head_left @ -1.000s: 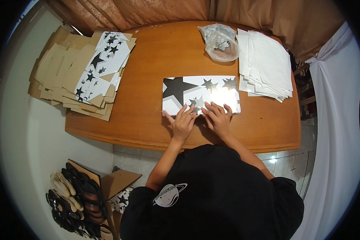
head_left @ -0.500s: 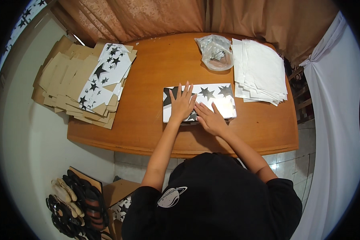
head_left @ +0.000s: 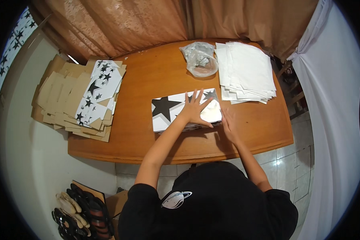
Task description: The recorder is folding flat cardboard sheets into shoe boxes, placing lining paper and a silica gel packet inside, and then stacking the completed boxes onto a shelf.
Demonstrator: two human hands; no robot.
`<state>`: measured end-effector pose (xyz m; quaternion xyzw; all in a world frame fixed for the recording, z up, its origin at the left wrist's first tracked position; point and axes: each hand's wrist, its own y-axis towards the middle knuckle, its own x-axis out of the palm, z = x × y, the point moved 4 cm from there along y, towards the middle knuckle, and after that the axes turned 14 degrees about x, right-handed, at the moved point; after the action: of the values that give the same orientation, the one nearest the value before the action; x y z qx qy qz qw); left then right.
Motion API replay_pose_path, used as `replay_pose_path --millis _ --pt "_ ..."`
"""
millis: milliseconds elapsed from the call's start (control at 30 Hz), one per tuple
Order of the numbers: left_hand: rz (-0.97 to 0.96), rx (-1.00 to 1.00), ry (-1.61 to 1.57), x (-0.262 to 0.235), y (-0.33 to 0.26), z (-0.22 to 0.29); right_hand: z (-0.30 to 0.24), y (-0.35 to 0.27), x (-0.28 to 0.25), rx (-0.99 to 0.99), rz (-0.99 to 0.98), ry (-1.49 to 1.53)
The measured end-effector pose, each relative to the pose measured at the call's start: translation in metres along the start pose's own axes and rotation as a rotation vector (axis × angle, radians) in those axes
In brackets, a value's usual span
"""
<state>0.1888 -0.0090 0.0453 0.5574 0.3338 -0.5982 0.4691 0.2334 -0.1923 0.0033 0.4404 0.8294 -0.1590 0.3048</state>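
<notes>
On the wooden counter (head_left: 148, 132), a flat white star-printed cardboard box (head_left: 168, 112) lies under the left hand (head_left: 196, 110), fingers spread; the right hand (head_left: 228, 128) presses flat against its right edge.

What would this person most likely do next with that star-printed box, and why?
Probably press or fold down the box's right end. The left hand lies flat, fingers spread, on top of the white star-printed box, pinning it to the wooden table, while the right hand sits edge-on against the box's right end.
</notes>
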Motion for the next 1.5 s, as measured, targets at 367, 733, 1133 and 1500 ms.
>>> replay_pose_path --millis 367,733,1133,1500 --pt "-0.228 0.036 -0.052 -0.005 0.064 0.001 0.022 -0.021 -0.035 0.414 -0.373 1.482" --pt "0.069 0.072 -0.21 -0.102 -0.03 0.079 -0.011 0.009 -0.041 0.025 -0.787 1.09" --pt "0.412 -0.152 -0.345 -0.161 -0.123 0.177 -0.224 -0.002 -0.063 -1.386 -0.767 -0.446" --pt "0.382 -0.482 -0.337 -0.174 -0.246 0.225 -0.316 -0.084 0.002 -1.92 -0.787 -0.281"
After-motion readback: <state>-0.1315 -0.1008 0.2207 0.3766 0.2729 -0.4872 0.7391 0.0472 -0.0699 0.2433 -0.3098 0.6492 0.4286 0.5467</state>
